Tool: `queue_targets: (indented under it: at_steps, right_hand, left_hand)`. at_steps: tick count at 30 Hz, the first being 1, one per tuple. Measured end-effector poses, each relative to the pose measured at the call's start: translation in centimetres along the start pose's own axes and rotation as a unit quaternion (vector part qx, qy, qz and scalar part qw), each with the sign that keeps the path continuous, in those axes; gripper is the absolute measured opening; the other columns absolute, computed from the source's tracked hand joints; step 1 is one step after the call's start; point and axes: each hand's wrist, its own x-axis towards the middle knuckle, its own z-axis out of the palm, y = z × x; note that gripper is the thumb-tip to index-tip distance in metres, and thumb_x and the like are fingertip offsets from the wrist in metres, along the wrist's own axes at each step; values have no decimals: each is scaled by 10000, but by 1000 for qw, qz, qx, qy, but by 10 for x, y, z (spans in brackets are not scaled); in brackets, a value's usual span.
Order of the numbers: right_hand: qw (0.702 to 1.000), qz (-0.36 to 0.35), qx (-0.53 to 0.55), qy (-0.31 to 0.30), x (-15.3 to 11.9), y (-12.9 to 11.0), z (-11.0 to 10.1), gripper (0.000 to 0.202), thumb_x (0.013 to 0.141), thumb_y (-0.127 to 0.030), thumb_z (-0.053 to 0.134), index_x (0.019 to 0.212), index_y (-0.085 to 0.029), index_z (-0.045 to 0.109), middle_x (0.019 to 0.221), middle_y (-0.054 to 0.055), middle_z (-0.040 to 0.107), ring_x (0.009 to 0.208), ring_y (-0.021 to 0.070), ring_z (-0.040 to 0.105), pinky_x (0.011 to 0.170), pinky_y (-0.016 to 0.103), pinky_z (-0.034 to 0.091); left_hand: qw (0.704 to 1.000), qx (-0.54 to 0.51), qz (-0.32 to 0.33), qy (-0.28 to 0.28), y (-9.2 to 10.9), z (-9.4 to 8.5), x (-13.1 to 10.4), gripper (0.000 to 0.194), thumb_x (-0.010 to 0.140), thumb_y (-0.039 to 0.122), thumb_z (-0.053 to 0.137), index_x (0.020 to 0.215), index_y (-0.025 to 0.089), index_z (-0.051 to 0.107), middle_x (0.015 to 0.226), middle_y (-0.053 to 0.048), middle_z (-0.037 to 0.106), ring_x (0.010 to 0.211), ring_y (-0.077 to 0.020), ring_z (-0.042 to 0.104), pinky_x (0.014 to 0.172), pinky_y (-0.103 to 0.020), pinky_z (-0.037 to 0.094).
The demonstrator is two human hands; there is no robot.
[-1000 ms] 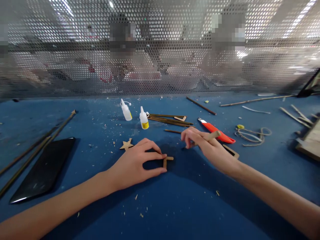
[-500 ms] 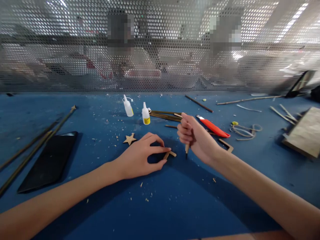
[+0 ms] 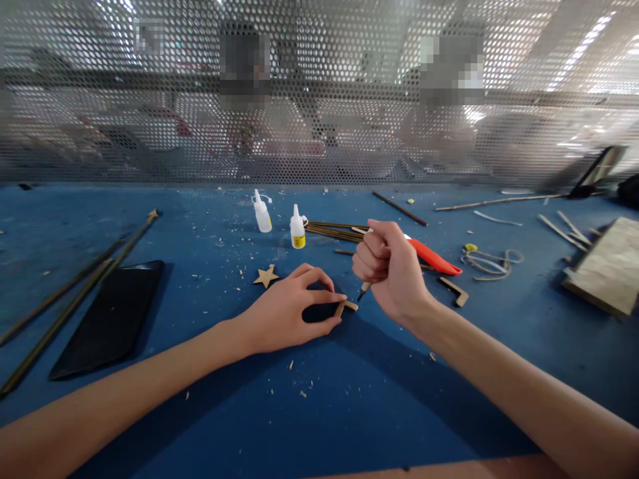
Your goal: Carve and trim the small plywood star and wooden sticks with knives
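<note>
Left hand [image 3: 279, 314]: Pinched the angled wooden piece [image 3: 340, 310] between thumb and fingers, grip closed at its left side, right arm of the piece exposed.
Angled wooden piece: Lay near the middle of the table [image 3: 224, 426], between both hands.
Right hand [image 3: 392, 273]: Gripped the wooden-handled pointed tool [image 3: 366, 287] in a closed fist, thumb uppermost.
Wooden-handled pointed tool: Slanted down to a dark tip just beside the exposed end of the piece; could not tell whether touching.
Handling: Called, by judgement, for firm pressure flat against the table, fingertips well back from the line of the tip, and short, light, controlled strokes. Risked a slip towards the left fingers or a twist of so small a piece under heavy force.
Towards the far edge: Stood two glue bottles [image 3: 298, 233], beside a bundle of thin sticks [image 3: 332, 231].
Beyond the left hand: Lay a wooden star [image 3: 266, 277].
Towards the right edge: Lay a red-handled knife [image 3: 435, 257], an L-shaped wooden piece [image 3: 462, 295] and loose string [image 3: 492, 266].
</note>
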Motion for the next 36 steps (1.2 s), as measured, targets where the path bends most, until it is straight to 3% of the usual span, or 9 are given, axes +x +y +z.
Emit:
queue_targets:
  at_steps: [7, 19, 31, 36]
  right_hand:
    - [999, -5, -24, 33, -3, 3, 4, 510, 920, -302, 545, 529, -223, 227, 481, -77, 161, 442, 89, 128, 443, 316, 125]
    - [997, -37, -14, 61, -1, 9, 3, 501, 909, -289, 570, 541, -225, 237, 485, -87, 165, 422, 75, 146, 422, 290, 134]
    - [997, -1, -44, 66, 8, 16, 6, 528, 889, -362, 622, 545, -233, 244, 434, -105, 182, 384, 55, 141, 392, 267, 125]
    - [992, 18, -40, 114, 17, 18, 5, 473, 908, -317, 576, 584, -235, 241, 454, -112, 159, 396, 57, 127, 391, 253, 117]
  left_hand:
    - [1000, -2, 2, -8, -3, 1, 0, 326, 914, 419, 691, 1218, 304, 721, 1155, -67, 624, 1149, -245, 531, 1016, -431, 486]
    - [1000, -5, 17, 12, -1, 4, 0, 286, 908, 398, 709, 1141, 237, 753, 1083, -68, 661, 1085, -228, 560, 947, -387, 520]
    - [1000, -9, 21, 1, -4, 5, 2, 258, 918, 387, 697, 1106, 224, 761, 991, -64, 666, 1029, -225, 568, 884, -383, 548]
    - [1000, -22, 22, -3, -2, 4, 2, 252, 916, 375, 700, 1096, 210, 762, 987, -64, 669, 1006, -222, 567, 864, -375, 549]
